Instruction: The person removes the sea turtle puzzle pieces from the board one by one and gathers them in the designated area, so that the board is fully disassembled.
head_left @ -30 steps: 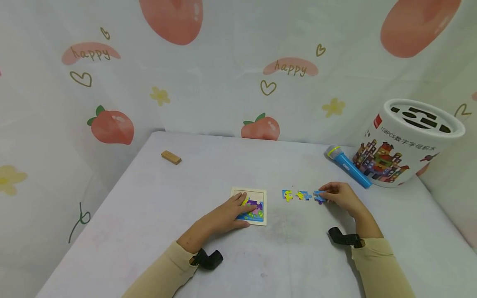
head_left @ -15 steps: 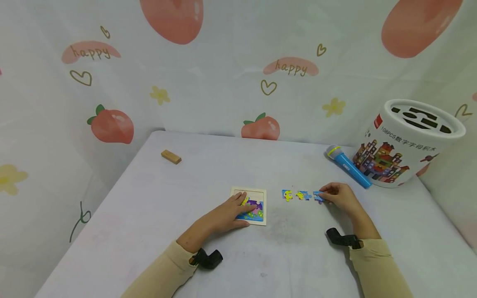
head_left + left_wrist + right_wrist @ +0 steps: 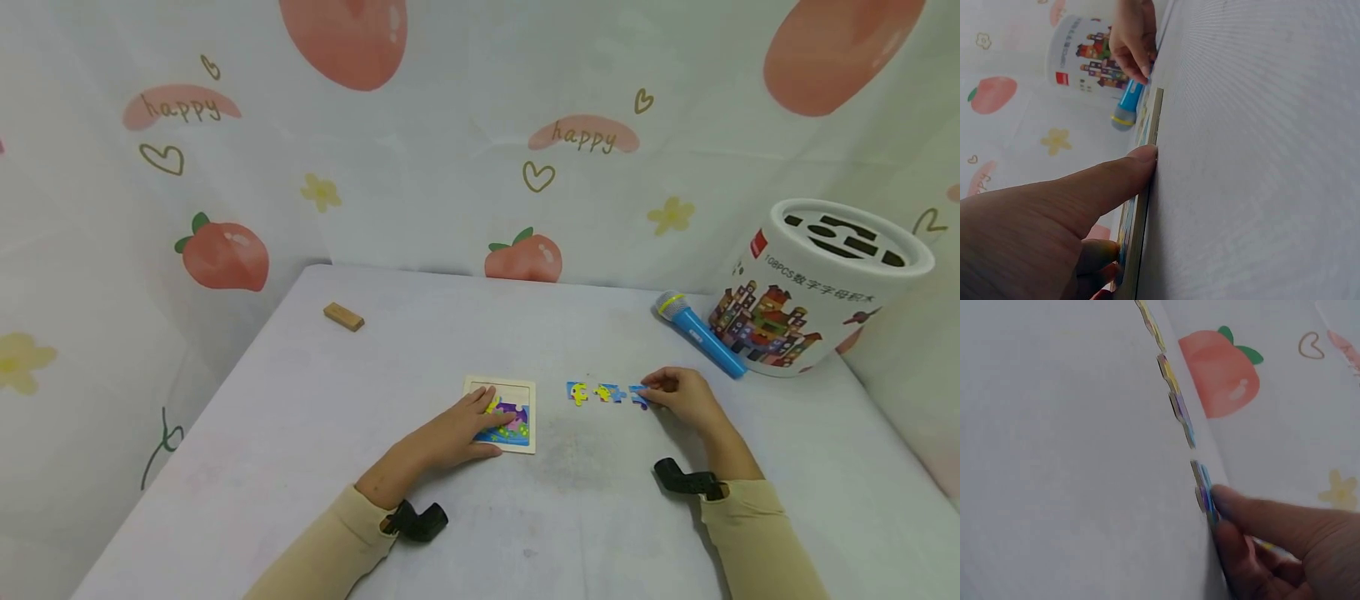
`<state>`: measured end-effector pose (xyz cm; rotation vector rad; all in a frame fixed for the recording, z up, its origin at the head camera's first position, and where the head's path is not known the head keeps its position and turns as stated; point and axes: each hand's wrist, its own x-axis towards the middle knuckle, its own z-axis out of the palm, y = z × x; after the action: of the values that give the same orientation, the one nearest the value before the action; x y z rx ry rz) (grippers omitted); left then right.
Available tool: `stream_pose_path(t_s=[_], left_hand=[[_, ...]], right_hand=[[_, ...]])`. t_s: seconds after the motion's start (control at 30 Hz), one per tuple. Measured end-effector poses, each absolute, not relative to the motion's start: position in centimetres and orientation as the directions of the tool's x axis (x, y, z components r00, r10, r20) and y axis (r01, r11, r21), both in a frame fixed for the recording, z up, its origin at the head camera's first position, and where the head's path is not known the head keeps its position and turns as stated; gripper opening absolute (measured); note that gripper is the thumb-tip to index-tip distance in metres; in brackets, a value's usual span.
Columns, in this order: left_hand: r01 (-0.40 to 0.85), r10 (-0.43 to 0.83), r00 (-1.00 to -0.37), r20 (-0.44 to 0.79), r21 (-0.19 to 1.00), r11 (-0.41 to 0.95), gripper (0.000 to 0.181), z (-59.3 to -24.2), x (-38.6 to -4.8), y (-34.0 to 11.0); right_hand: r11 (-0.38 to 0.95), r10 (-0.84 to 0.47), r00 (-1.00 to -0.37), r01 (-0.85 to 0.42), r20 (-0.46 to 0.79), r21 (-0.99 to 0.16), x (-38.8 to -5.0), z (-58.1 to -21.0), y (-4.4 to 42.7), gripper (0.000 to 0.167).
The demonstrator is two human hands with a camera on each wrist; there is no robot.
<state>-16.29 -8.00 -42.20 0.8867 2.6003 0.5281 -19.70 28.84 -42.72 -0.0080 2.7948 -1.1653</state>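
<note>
I see the right hand (image 3: 682, 396) pinching the right edge of a thin blue-and-purple jigsaw piece (image 3: 638, 392), which lies left of the fingertips on the white-covered table (image 3: 570, 517). Its purple knob points toward the person; fingers hide its right end, so I can't tell its long axis. Beside it I count two more pieces: a blue-and-yellow jigsaw piece (image 3: 611, 392), long axis left to right, then a yellow-figured blue jigsaw piece (image 3: 576, 392), knob toward the person. The three form one left-to-right row. Left of them, I have the left hand (image 3: 457, 429) flat, fingers extended, across one square pale-wood puzzle tray (image 3: 521, 392), its sides roughly square to the person.
</note>
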Motion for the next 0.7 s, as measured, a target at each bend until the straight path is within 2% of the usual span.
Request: stream_pose_path(t_s=[0.23,0.7], left_hand=[[0.507,0.632,-0.749,-0.198,0.443,0.739,0.053,-42.24,-16.26,-8.0],[0.507,0.633,-0.75,-0.192,0.448,0.737,0.054,-42.28,-16.27,-7.97]], right_hand=[[0.711,-0.115,-0.984,0.016,-0.139,-0.703,-19.64,-42.54,29.55,0.037],[0.709,-0.117,-0.986,-0.002,-0.115,-0.705,-19.61,-42.53,29.23,0.033]])
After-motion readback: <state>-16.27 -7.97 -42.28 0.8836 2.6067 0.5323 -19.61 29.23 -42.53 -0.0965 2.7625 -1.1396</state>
